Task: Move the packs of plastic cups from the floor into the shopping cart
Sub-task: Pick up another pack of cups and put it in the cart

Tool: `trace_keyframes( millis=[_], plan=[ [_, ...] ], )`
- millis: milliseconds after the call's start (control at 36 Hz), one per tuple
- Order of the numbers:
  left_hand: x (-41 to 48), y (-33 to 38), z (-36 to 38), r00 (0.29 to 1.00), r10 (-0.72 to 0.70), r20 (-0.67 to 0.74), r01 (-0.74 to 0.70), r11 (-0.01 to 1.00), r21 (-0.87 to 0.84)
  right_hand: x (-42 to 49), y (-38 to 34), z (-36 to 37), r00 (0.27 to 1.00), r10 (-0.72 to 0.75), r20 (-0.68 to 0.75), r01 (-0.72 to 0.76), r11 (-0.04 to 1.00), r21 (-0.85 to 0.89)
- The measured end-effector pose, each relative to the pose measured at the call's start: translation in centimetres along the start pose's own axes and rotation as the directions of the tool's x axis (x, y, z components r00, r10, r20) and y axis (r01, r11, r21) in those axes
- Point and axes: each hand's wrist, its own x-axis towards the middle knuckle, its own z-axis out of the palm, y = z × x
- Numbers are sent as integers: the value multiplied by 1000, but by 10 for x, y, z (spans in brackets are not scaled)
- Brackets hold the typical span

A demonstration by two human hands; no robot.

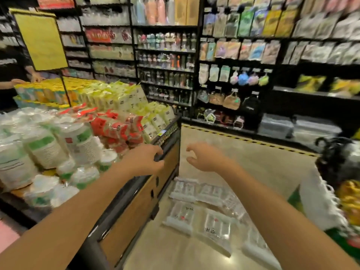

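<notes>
- The clear packs of plastic cups (213, 228) all lie flat on the tan floor (224, 145), close together at the foot of the display stand (136, 207). We count at least five, and some overlap at their edges.
- We see none of them lifted or held, so we judge that the whole pile visible here is yet to be moved.
- The right hand (204, 158) hangs in the air above the far end of the pile. Its fingers are half curled and spread apart, the thumb is out, and nothing is between them. It is well clear of every pack.
- The left hand (145, 160) is on the stand's black rim, with fingers curled over the top and the thumb below, gripping it. We take this as a brace rather than part of a pick.
- We cannot pick out the shopping cart with any certainty. At the right edge is a heap of goods (329, 193) in white netting, black and yellow over something green. This may be the cart's load, but the blur hides any frame or basket, so we cannot say how many packs are already in it.
- The stand itself carries wrapped stacks of white cups with green bands (44, 147), red-labelled packs (116, 127) and yellow-green packs (120, 96).
- Behind are dark shelves (165, 65) full of goods. At the far left, another person's hands (25, 79) rest on the stock.
</notes>
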Motion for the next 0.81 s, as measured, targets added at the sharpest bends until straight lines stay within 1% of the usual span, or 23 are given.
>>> trace_keyframes(
  millis=[83, 167, 278, 500, 694, 806],
  plan=[
    [21, 22, 12, 994, 92, 61, -93, 996, 17, -23, 25, 4, 994, 111, -19, -110, 994, 18],
    [37, 47, 23, 981, 155, 113, -156, 988, -7, -45, 51, 10, 979, 198, -42, -198, 980, 5],
    [55, 86, 37, 969, 213, 123, -211, 977, -32, -70, 87, 14, 957, 288, -22, -288, 958, 5],
    [111, 176, 55, 947, 289, 141, -287, 957, -30, -104, 176, 11, 917, 395, -53, -394, 919, 29],
    [163, 267, 82, 931, 348, 106, -346, 937, -42, -129, 268, 4, 887, 457, -65, -458, 889, 9],
    [189, 311, 102, 916, 384, 114, -377, 923, -79, -139, 317, 5, 864, 496, -85, -497, 868, 12]
  ],
)
